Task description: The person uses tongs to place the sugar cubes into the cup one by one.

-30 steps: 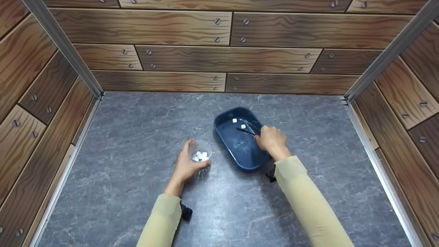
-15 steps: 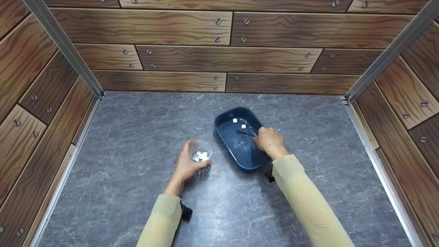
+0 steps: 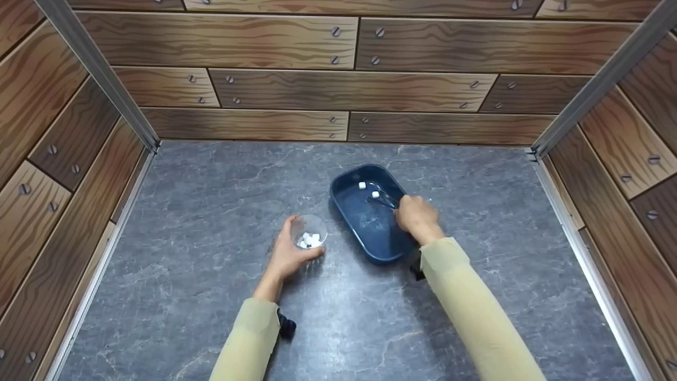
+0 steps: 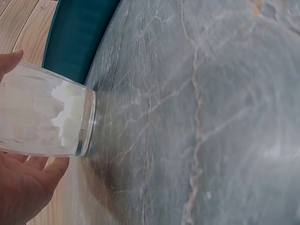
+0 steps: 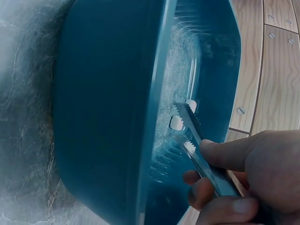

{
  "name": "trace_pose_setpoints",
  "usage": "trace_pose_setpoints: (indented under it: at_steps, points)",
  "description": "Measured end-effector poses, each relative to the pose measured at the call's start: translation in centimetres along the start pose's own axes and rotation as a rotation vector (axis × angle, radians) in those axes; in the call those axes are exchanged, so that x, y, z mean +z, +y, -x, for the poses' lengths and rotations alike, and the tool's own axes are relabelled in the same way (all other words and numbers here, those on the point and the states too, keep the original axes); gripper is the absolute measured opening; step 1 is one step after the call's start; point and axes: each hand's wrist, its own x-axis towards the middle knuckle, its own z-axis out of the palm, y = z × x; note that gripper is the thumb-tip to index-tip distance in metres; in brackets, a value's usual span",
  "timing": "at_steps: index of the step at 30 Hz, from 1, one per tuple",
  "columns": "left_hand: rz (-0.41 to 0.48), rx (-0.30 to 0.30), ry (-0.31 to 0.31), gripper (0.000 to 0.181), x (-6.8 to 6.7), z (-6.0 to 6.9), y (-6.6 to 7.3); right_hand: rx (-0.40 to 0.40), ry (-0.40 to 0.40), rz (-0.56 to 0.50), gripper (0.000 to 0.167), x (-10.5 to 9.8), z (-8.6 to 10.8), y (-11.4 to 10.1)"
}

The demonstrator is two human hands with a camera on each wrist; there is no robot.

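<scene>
My left hand (image 3: 288, 256) grips a clear plastic cup (image 4: 33, 108) from the side, thumb and fingers round it. Several white cubes (image 3: 310, 241) lie at the cup's bottom. To the right stands a dark blue basin (image 3: 373, 225) holding two loose white cubes, a far one (image 3: 362, 186) and a nearer one (image 3: 375, 194). Over the basin's right side, my right hand (image 3: 418, 218) pinches metal tongs (image 5: 193, 123) with serrated tips. In the right wrist view the tongs' arms stand apart, with the nearer cube by their tips. Whether they touch it, I cannot tell.
Both things rest on a grey marble-patterned surface (image 3: 211, 211). Wood-plank panels (image 3: 275, 90) wall it in at the back and both sides, with metal posts (image 3: 592, 84) in the corners.
My right hand has shifted slightly left, and the tongs' tips have moved nearer the nearer cube. The left hand and cup have stayed where they were.
</scene>
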Motion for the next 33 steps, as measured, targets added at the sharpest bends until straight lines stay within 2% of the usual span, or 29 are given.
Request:
trace_pose_setpoints:
  at_steps: [4,13,25,33]
  points:
    - [-0.007,0.006,0.008,0.098,-0.01,0.00,-0.08,-0.005,0.012,-0.001,0.036,0.02,0.00,0.03]
    - [-0.004,-0.020,0.002,0.100,-0.06,-0.05,0.02,-0.040,0.051,0.002,0.032,0.12,0.09,0.11]
    - [0.004,0.016,0.009,0.097,0.03,-0.01,-0.04,-0.046,0.064,0.004,0.031,0.14,0.10,0.05]
    - [-0.001,0.009,0.012,0.096,0.03,-0.02,-0.02,-0.035,0.059,0.015,0.032,0.09,0.14,0.00]
